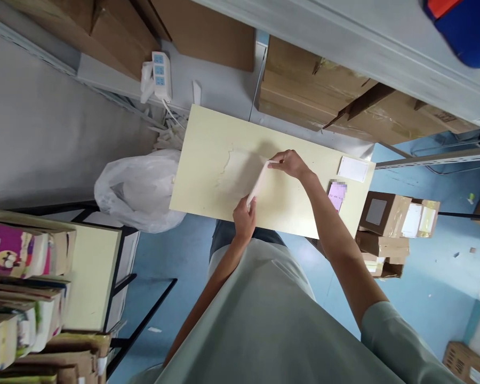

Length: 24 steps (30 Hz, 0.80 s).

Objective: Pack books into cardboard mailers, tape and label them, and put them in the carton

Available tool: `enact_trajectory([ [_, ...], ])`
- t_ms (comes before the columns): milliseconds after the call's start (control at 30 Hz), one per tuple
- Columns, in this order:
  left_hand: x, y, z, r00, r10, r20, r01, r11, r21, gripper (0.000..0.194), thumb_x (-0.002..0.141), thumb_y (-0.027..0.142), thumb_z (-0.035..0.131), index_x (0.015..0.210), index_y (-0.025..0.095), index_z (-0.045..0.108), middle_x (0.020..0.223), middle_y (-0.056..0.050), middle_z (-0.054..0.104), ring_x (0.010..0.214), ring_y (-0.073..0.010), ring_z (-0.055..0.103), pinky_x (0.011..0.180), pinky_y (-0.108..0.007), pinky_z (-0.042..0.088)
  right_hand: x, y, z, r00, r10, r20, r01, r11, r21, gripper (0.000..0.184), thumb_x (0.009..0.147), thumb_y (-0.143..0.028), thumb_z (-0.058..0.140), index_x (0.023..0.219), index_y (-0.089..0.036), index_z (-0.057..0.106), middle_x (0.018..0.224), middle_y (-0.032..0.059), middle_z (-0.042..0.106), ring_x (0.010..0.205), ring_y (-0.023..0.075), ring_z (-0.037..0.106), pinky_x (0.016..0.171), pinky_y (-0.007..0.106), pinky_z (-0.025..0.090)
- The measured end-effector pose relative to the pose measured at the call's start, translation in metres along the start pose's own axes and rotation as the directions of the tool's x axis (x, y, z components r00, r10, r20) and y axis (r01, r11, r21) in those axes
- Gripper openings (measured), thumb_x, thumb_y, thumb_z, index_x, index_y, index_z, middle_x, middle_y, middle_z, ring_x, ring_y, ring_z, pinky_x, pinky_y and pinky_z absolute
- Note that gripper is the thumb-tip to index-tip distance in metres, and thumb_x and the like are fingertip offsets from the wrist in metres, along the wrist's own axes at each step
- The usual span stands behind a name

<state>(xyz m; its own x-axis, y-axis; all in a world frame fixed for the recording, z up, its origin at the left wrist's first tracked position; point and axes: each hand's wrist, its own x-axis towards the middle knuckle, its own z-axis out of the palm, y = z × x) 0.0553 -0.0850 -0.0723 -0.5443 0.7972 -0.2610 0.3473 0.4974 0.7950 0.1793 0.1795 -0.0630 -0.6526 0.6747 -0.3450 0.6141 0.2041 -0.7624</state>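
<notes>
Between my two hands is a thin white paper-like piece (258,182), tilted and seen nearly edge-on, so its kind is hard to make out. My left hand (245,218) pinches its near lower end close to the table's front edge. At the far upper end, the thumb and fingers of my right hand (290,162) are closed on it. Below lies a cream tabletop (200,186), which bears a pale patch with a ragged outline (234,165) left of the piece.
A phone (336,195) and a white card (352,169) lie at the table's right end. A white plastic bag (138,189) adjoins the left end. Cardboard boxes (300,80) stand behind; others (384,213) are at right. Books (20,250) fill the lower left. A power strip (161,76) sits back left.
</notes>
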Motion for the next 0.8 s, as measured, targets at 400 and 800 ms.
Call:
enact_trajectory([
  [400,0.043,-0.044,-0.005,0.991,-0.123,-0.057,0.132,0.974,0.186,0.045,0.101,0.055,0.054,0.067,0.027,0.058,0.061,-0.011,0.064,0.082,-0.0339,0.074,0.081,-0.042,0.056,0.027,-0.035,0.092,0.964,0.152,-0.219,-0.196,0.961,-0.194,0.019,0.106,-0.03,0.058,0.114,-0.025,0.075,0.127,0.0086,0.074,0.106,0.0269,0.072,0.095,0.04,0.058],
  [800,0.106,-0.017,-0.052,0.963,0.264,0.046,-0.268,0.936,0.23,0.055,0.083,0.004,0.063,0.136,0.019,0.066,0.135,-0.019,0.064,0.135,-0.0391,0.057,0.121,-0.055,0.047,-0.028,-0.04,0.113,0.876,0.251,-0.413,-0.246,0.967,0.067,0.055,0.108,-0.033,0.051,0.161,-0.028,0.043,0.159,0.0197,0.049,0.115,0.0289,0.076,0.094,0.046,0.065],
])
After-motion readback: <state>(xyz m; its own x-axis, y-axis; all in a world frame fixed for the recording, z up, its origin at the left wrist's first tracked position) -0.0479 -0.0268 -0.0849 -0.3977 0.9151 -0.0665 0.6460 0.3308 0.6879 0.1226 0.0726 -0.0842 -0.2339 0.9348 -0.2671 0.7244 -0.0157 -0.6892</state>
